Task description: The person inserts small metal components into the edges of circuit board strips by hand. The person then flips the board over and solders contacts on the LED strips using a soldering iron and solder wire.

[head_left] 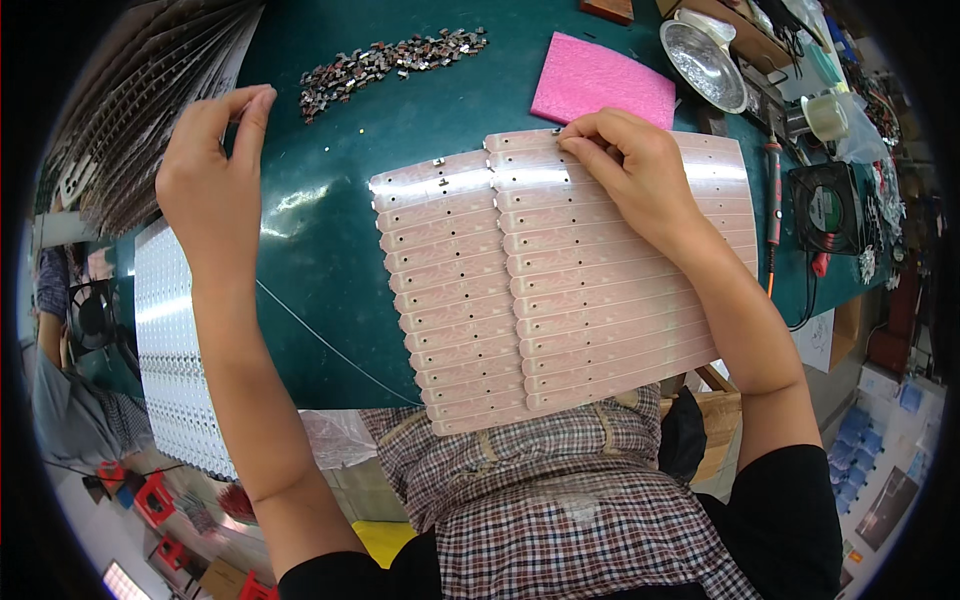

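Two pale pink panels of joined strips [620, 290] [455, 330] overlap at the table's front edge, with scalloped left ends and rows of small dark dots. My right hand [635, 170] is over the top of the right panel, thumb and forefinger pinched at a small dark metal piece [558, 132] near its upper left corner. Two similar small pieces [441, 172] sit on the top strips of the left panel. Raised to the left of the panels, above the table, my left hand [212, 150] has thumb and forefinger pressed together; whatever they hold is too small to make out.
A pile of small metal pieces [390, 65] lies at the back, beside a pink foam sheet [603, 80]. At right are a metal bowl [703, 65], a soldering iron [773, 195] and a black fan [826, 208]. White panels [170, 340] and stacked sheets [150, 90] stand left, near another person's arm [50, 330].
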The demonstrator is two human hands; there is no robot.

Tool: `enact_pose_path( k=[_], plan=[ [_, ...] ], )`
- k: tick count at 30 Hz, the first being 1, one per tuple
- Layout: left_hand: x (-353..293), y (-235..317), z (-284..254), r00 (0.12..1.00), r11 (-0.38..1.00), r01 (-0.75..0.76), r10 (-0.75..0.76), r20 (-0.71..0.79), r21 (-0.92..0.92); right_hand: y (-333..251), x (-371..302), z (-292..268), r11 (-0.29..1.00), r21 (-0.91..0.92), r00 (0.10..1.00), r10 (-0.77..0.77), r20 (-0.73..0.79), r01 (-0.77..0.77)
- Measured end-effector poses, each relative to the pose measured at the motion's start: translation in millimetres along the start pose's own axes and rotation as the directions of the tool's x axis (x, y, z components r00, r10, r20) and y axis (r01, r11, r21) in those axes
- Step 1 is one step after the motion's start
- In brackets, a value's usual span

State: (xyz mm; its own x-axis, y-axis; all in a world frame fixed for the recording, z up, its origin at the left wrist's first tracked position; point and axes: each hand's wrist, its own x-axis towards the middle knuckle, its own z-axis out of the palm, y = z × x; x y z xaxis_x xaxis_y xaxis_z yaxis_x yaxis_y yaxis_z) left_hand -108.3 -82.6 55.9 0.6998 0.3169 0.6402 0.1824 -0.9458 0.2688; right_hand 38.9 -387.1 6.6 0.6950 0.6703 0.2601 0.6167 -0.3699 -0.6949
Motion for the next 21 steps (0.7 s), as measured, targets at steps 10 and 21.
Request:
enact_pose_path(
  k=[10, 21],
  plan=[
    [5.8, 0.6, 52.1, 0.985, 0.997, 0.018, -0.005, 0.174, -0.076, 1.8, 0.7, -1.1, 1.000, -0.018, 0.999, 0.000, 0.038, 0.001],
    [9.7, 7.8, 76.1, 0.967, 0.991, 0.028, 0.007, 0.253, -0.133, 0.8, 0.8, -1.4, 0.999, -0.044, 0.998, 0.029, 0.059, -0.026]
  ],
)
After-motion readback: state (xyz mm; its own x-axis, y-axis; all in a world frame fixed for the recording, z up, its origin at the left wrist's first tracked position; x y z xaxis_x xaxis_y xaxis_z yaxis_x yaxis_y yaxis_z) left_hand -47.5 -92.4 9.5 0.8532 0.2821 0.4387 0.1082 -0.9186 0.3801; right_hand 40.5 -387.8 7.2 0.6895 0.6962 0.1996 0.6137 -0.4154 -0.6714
